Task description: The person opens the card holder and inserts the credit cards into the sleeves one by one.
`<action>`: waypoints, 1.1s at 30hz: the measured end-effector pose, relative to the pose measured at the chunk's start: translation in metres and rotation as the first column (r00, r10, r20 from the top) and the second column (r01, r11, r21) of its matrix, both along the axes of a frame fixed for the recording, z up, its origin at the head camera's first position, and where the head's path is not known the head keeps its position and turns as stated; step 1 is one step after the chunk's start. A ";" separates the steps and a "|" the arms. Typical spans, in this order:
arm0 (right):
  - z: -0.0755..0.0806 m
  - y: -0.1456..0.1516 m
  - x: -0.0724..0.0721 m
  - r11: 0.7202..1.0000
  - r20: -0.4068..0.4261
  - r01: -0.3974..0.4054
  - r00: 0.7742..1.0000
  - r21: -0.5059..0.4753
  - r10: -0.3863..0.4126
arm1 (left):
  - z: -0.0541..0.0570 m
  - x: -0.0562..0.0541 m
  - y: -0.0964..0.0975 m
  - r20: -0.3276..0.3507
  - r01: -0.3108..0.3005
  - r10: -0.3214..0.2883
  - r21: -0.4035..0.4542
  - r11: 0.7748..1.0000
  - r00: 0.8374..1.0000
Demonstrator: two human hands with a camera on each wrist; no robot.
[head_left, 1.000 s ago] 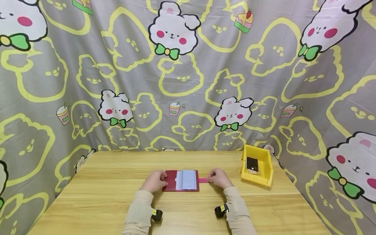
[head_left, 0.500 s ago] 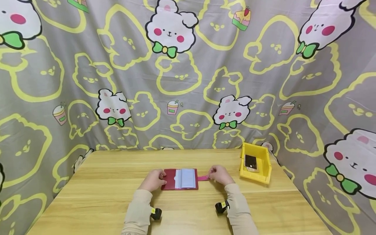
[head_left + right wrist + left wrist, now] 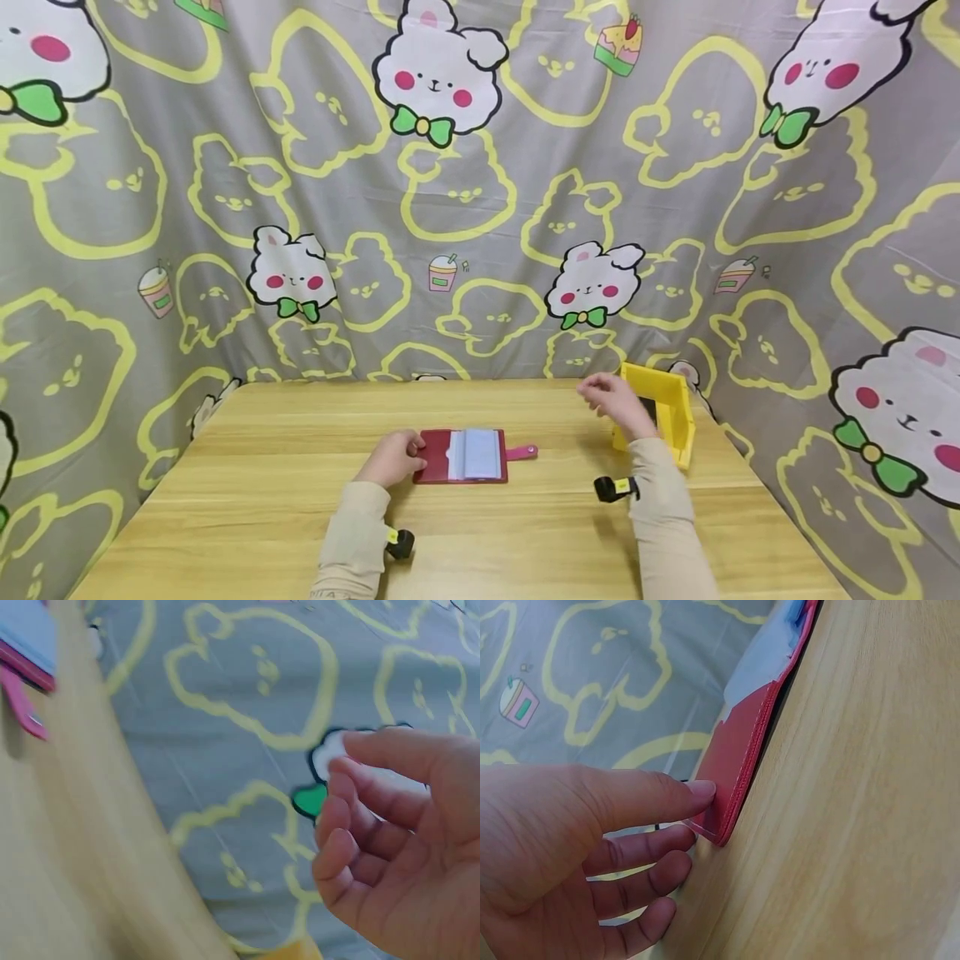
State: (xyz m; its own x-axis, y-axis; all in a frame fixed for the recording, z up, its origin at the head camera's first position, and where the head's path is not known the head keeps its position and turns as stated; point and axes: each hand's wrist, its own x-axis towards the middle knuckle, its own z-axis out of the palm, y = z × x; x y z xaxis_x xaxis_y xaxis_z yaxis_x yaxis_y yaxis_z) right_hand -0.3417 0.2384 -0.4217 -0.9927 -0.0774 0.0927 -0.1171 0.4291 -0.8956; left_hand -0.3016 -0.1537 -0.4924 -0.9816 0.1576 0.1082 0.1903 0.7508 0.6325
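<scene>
A red card holder (image 3: 432, 468) lies spread flat on the table, with clear plastic sleeves (image 3: 480, 454) inside. Its pink strap (image 3: 522, 452) with a metal snap extends to the right. My left hand (image 3: 393, 460) holds the holder's left edge; in the left wrist view the thumb (image 3: 697, 791) lies on the inner cover and the other fingers sit at the edge. My right hand (image 3: 618, 406) is raised in front of the yellow bin (image 3: 678, 417), its fingers loosely curled around nothing. Behind it, a black card (image 3: 649, 408) in the bin is mostly hidden.
The wooden table (image 3: 300, 517) reaches back to a grey patterned curtain (image 3: 465, 208). Small black cameras sit on both wrists, the left camera (image 3: 401, 544) and the right camera (image 3: 606, 489).
My right hand has let go of the strap and moved right and away from me to the bin. The strap now lies free. My left hand has stayed on the card holder.
</scene>
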 end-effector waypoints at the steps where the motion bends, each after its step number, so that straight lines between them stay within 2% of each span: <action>1: 0.004 0.008 -0.003 0.999 -0.003 0.027 1.000 -0.018 -0.027 | -0.001 0.000 0.000 -0.002 0.002 -0.002 0.003 1.000 1.000; 4: 0.010 0.030 -0.013 0.986 0.005 0.151 0.989 -0.067 -0.151 | -0.002 0.001 0.001 0.002 0.005 -0.005 0.013 1.000 1.000; 8: 0.004 0.057 -0.026 0.959 0.053 0.258 0.966 -0.121 -0.254 | -0.006 0.001 0.000 0.004 0.009 -0.009 0.018 1.000 1.000; 13: -0.011 0.082 -0.034 0.953 0.191 0.256 0.956 -0.163 -0.224 | -0.009 0.001 0.000 0.006 0.001 -0.001 0.022 1.000 1.000; 20: -0.032 0.097 -0.038 0.960 0.322 0.263 0.921 -0.099 -0.219 | -0.007 0.002 0.000 0.011 -0.010 0.010 0.027 1.000 1.000; 25: -0.043 0.099 -0.040 0.955 0.334 0.277 0.915 -0.105 -0.228 | -0.007 0.001 0.001 0.019 -0.013 0.013 0.015 1.000 1.000; 31: -0.045 0.095 -0.037 0.952 0.305 0.292 0.918 -0.091 -0.252 | -0.006 -0.001 0.000 0.021 -0.011 0.010 0.015 1.000 1.000; 33: -0.046 0.094 -0.036 0.943 0.295 0.319 0.914 -0.100 -0.278 | -0.006 -0.001 0.000 0.024 -0.010 0.010 0.021 1.000 1.000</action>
State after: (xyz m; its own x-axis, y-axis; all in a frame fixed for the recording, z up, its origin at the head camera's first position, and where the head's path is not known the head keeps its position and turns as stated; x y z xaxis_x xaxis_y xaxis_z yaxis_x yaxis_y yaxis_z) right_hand -0.3774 0.3323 -0.4674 -0.9554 0.2198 -0.1973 0.2541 0.2711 -0.9284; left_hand -0.3029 -0.1540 -0.4986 -0.9854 0.1458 0.0881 0.1677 0.7388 0.6528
